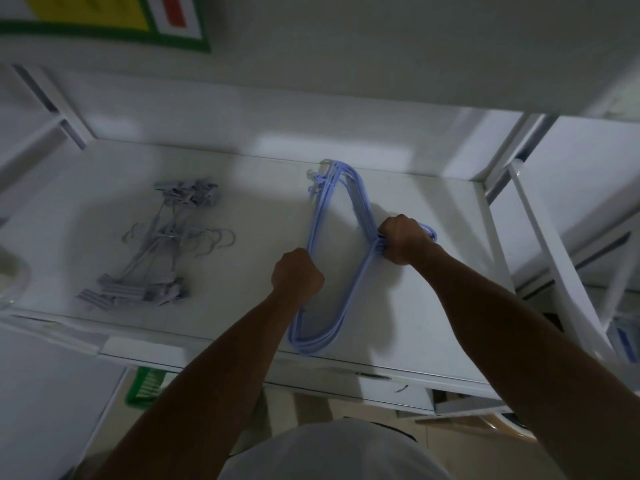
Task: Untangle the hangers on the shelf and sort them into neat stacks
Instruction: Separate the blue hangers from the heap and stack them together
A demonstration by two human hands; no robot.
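Note:
A bundle of several light-blue hangers (346, 195) lies gathered on the white shelf (242, 188), right of centre, their long bars running from the back toward the front edge. My right hand (403, 242) grips the bundle at the necks, where the hooks stick out to the right. My left hand (298, 273) is curled around the long bottom bars on the bundle's left side. A pile of grey clip hangers (162, 244) lies on the shelf's left part, hooks pointing right, apart from both hands.
The shelf has white metal posts (502, 157) at its back right corner and an upper board above. A white slanted frame (554, 258) stands to the right. A green crate (145, 386) sits below the shelf's front edge. A poster (104, 19) hangs on the wall.

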